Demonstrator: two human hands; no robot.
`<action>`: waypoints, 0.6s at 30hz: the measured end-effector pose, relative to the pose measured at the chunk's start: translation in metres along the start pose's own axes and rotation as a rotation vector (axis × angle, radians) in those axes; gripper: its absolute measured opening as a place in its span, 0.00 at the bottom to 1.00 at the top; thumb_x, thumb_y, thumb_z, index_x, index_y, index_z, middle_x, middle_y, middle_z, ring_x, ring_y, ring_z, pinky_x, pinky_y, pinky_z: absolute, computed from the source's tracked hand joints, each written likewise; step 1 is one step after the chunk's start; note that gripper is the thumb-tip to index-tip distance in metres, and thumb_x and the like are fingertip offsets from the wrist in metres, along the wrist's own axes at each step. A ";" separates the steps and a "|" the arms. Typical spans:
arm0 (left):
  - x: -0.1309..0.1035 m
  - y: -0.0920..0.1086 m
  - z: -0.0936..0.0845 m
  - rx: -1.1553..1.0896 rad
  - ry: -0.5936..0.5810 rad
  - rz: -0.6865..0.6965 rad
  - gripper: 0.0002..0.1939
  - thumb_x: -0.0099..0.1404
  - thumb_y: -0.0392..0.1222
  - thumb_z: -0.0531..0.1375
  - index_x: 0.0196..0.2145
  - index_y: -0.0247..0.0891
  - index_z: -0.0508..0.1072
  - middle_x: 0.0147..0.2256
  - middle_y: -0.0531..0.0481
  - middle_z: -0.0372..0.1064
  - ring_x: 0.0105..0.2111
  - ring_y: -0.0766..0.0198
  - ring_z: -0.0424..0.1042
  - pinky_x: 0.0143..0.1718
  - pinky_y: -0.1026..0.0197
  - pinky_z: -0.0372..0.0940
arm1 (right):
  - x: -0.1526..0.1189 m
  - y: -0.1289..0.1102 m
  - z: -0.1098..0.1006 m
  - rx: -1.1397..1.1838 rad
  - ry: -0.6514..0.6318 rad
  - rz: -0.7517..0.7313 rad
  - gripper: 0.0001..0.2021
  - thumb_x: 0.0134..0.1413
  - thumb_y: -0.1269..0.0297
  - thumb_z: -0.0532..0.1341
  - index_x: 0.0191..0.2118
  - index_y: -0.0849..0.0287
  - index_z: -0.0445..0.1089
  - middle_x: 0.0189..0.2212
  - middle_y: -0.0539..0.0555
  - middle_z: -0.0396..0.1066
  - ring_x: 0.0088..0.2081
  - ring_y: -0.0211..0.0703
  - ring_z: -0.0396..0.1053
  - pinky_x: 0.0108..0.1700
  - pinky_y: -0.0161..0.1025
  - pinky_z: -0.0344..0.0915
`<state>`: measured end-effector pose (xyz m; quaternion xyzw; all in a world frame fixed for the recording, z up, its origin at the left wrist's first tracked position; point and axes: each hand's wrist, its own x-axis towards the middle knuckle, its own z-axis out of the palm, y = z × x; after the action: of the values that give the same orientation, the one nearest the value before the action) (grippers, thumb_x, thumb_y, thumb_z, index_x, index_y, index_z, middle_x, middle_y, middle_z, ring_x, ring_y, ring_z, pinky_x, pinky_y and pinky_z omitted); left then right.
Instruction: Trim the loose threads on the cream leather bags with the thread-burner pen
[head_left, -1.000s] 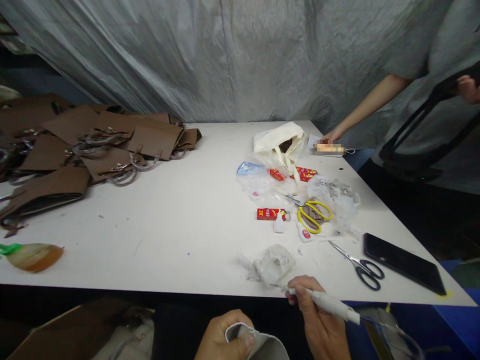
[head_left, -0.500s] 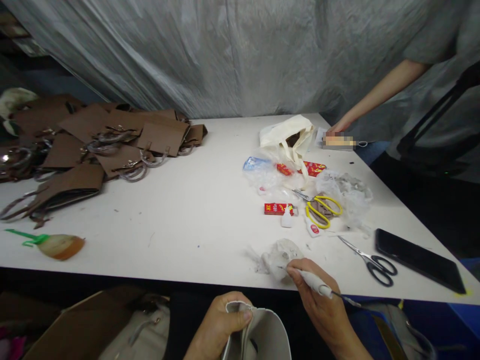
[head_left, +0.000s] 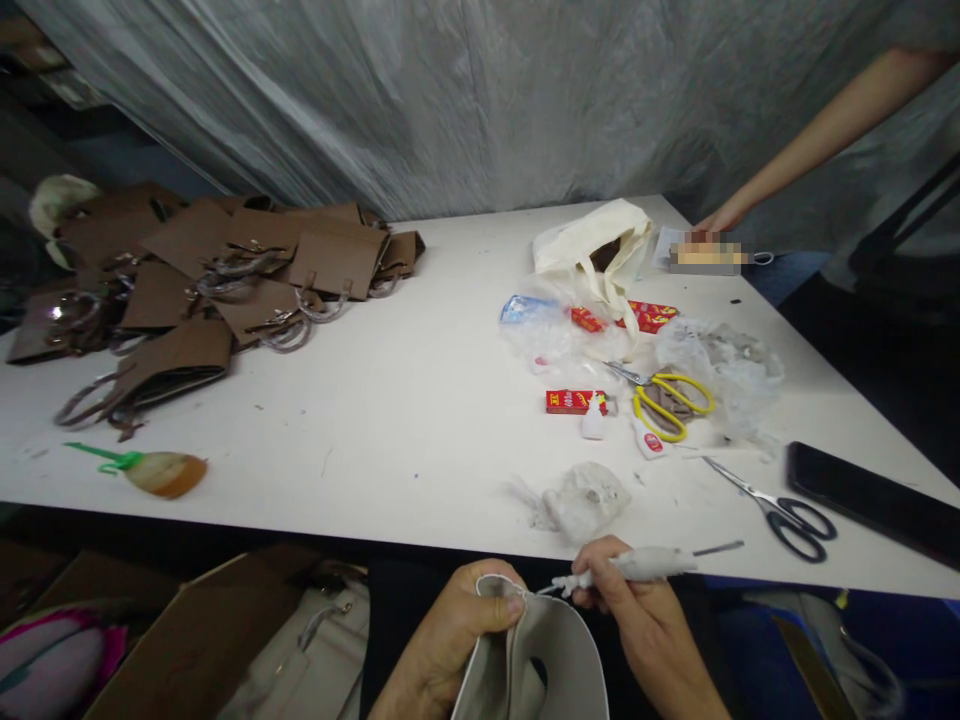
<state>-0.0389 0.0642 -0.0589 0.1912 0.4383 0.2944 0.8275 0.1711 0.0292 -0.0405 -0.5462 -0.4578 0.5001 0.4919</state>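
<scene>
My left hand [head_left: 476,630] pinches the top edge of a pale grey bag [head_left: 577,655], its thumb inside the opening. The bag is held in front of the table, its lower part out of frame. In my right hand [head_left: 637,615] is a white-handled tool [head_left: 656,563], with a thin metal rod at its far end. The tool's narrow front end reaches the bag's rim beside my left thumb; whether it touches is hard to tell. A crumpled clear plastic bag with whitish contents [head_left: 589,500] lies on the table just beyond my right hand.
Brown handbags [head_left: 187,260] are heaped at the left, near a bottle with a green spout [head_left: 161,472]. At the right are yellow-handled scissors [head_left: 675,405], black-handled scissors [head_left: 799,525], a phone [head_left: 877,500] and a cream cloth bag [head_left: 592,245]. A co-worker's hand [head_left: 724,220] is at the far right.
My right hand has drawn the tool back from the crumpled plastic bag to the pale bag's rim and turned its front end leftward. The camera view has shifted slightly.
</scene>
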 end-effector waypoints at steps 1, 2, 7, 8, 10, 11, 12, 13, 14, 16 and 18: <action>0.000 0.001 0.000 -0.010 -0.009 -0.006 0.18 0.43 0.45 0.79 0.25 0.33 0.78 0.21 0.49 0.73 0.21 0.66 0.67 0.26 0.64 0.59 | -0.002 0.001 0.004 0.022 -0.020 0.023 0.20 0.72 0.48 0.55 0.34 0.56 0.73 0.25 0.49 0.72 0.30 0.41 0.70 0.34 0.33 0.66; -0.001 0.001 -0.001 -0.016 -0.015 -0.010 0.18 0.43 0.44 0.79 0.25 0.33 0.78 0.22 0.49 0.73 0.21 0.66 0.67 0.26 0.64 0.59 | -0.003 0.002 0.007 0.036 -0.026 0.034 0.21 0.72 0.48 0.55 0.34 0.57 0.73 0.26 0.49 0.71 0.31 0.41 0.70 0.35 0.34 0.66; -0.002 0.004 -0.003 -0.016 -0.024 -0.003 0.17 0.45 0.44 0.79 0.25 0.33 0.78 0.22 0.50 0.72 0.22 0.68 0.66 0.26 0.65 0.58 | -0.003 0.000 0.012 0.045 -0.039 0.035 0.21 0.72 0.48 0.55 0.33 0.57 0.72 0.26 0.49 0.70 0.31 0.42 0.69 0.35 0.34 0.65; -0.003 0.004 -0.003 -0.012 -0.026 0.000 0.16 0.45 0.44 0.78 0.25 0.33 0.78 0.22 0.50 0.71 0.22 0.68 0.66 0.26 0.65 0.57 | -0.003 -0.002 0.012 0.038 -0.047 0.028 0.21 0.72 0.48 0.56 0.32 0.57 0.72 0.26 0.49 0.70 0.30 0.41 0.69 0.35 0.34 0.65; -0.004 0.004 -0.001 -0.010 -0.030 0.005 0.16 0.46 0.44 0.78 0.26 0.33 0.78 0.22 0.50 0.71 0.22 0.68 0.65 0.26 0.65 0.57 | -0.003 -0.004 0.012 0.020 -0.063 0.021 0.21 0.72 0.48 0.56 0.32 0.57 0.72 0.26 0.49 0.70 0.31 0.41 0.69 0.36 0.34 0.64; -0.005 0.004 -0.001 -0.011 -0.030 0.007 0.16 0.46 0.44 0.78 0.26 0.33 0.78 0.22 0.51 0.70 0.22 0.68 0.65 0.26 0.65 0.57 | -0.003 -0.004 0.012 0.015 -0.066 0.020 0.20 0.72 0.49 0.56 0.32 0.57 0.72 0.26 0.49 0.70 0.31 0.41 0.69 0.36 0.34 0.64; -0.005 0.004 0.000 -0.013 -0.028 0.008 0.16 0.46 0.44 0.78 0.26 0.33 0.78 0.22 0.51 0.70 0.22 0.68 0.65 0.26 0.64 0.56 | -0.003 -0.004 0.012 0.011 -0.071 0.019 0.20 0.72 0.49 0.56 0.32 0.57 0.72 0.26 0.49 0.70 0.32 0.41 0.69 0.36 0.34 0.64; -0.006 0.003 0.001 -0.016 -0.025 0.010 0.17 0.46 0.44 0.78 0.26 0.33 0.78 0.22 0.51 0.70 0.22 0.68 0.65 0.26 0.64 0.56 | -0.003 -0.003 0.013 0.010 -0.074 0.015 0.20 0.72 0.49 0.56 0.33 0.57 0.72 0.27 0.49 0.70 0.32 0.42 0.69 0.36 0.34 0.64; -0.006 0.003 0.001 -0.019 -0.021 0.011 0.17 0.46 0.44 0.78 0.26 0.33 0.78 0.22 0.51 0.70 0.22 0.68 0.65 0.26 0.64 0.57 | -0.003 -0.002 0.013 0.006 -0.080 0.008 0.20 0.72 0.50 0.56 0.33 0.57 0.72 0.27 0.49 0.70 0.32 0.42 0.69 0.37 0.34 0.64; -0.007 0.002 0.002 -0.015 -0.011 0.014 0.18 0.45 0.45 0.78 0.26 0.33 0.77 0.22 0.51 0.70 0.22 0.68 0.64 0.26 0.64 0.56 | -0.003 0.000 0.014 -0.015 -0.098 -0.005 0.20 0.73 0.50 0.55 0.33 0.57 0.72 0.28 0.49 0.70 0.33 0.42 0.69 0.38 0.35 0.63; -0.008 0.001 0.002 -0.005 0.000 0.019 0.18 0.45 0.46 0.78 0.26 0.33 0.77 0.22 0.52 0.69 0.21 0.68 0.63 0.26 0.64 0.56 | -0.004 0.001 0.015 -0.051 -0.103 -0.014 0.19 0.73 0.51 0.55 0.33 0.57 0.72 0.28 0.49 0.70 0.34 0.42 0.69 0.39 0.35 0.63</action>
<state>-0.0406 0.0600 -0.0523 0.1933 0.4356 0.3034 0.8251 0.1559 0.0268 -0.0416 -0.5289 -0.4989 0.5124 0.4569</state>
